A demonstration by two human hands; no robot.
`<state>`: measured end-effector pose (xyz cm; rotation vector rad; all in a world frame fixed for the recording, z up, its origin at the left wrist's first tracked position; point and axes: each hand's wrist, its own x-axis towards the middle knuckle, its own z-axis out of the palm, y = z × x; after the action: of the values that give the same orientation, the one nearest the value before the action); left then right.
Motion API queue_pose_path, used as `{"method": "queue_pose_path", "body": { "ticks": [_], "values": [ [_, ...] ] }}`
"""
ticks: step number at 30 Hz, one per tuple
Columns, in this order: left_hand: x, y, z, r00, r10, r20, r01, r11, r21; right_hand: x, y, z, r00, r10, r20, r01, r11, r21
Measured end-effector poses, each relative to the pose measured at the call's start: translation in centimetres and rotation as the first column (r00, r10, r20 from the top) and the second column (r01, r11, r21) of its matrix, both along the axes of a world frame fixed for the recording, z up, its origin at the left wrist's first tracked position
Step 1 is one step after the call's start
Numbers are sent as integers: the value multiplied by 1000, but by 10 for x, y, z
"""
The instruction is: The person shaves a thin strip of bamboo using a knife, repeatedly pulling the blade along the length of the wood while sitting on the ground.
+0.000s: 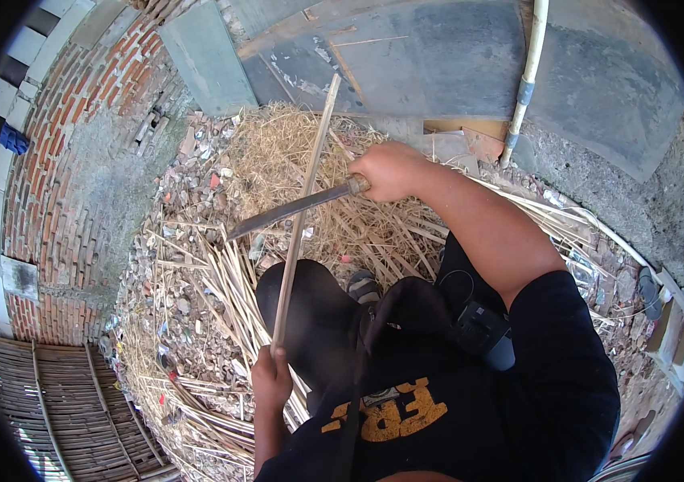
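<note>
My left hand (pixel 272 377) is closed round the lower end of a long, pale bamboo strip (pixel 307 181), which slants up and away from me beside my knee. In my right hand (pixel 391 172) is the handle of a machete (pixel 290 210). Its dark blade points left and crosses the strip at about mid-length; whether the edge touches the strip I cannot tell. Fine straw-like shavings (pixel 274 145) are heaped on the ground beyond the blade. Many split bamboo strips (pixel 229 281) lie in a pile to the left of my knee.
Rubble (pixel 185 301) and litter cover the ground. A brick wall (pixel 77 153) rises on the left, above a slatted bamboo panel (pixel 61 410). Grey boards (pixel 446 64) and a pale pipe (pixel 528 80) stand at the far side. A sandal (pixel 649 293) lies at the right.
</note>
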<state>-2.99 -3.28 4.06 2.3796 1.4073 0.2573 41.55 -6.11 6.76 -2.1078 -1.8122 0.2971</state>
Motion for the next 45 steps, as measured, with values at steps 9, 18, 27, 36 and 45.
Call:
{"method": "queue_pose_path", "body": {
  "ticks": [9, 18, 27, 36, 45],
  "values": [
    [0, 1, -8, 993, -49, 109, 53, 998, -39, -20, 10, -7, 992, 122, 29, -115, 979, -170],
    [-15, 14, -10, 999, -10, 45, 22, 957, -288, -21, 10, -8, 999, 48, -23, -50, 993, -109],
    [-15, 19, -23, 998, -30, -62, 24, 996, -85, 17, 37, -40, 942, -170, -288, 115, 973, -198],
    [-8, 11, -1, 989, -40, -140, 32, 998, -62, -46, 24, -29, 992, 123, -40, -129, 966, -223],
    [-10, 11, -19, 988, 8, -157, -12, 1000, -23, -5, 33, -48, 962, -133, -240, 83, 975, -207]
  ]
}}
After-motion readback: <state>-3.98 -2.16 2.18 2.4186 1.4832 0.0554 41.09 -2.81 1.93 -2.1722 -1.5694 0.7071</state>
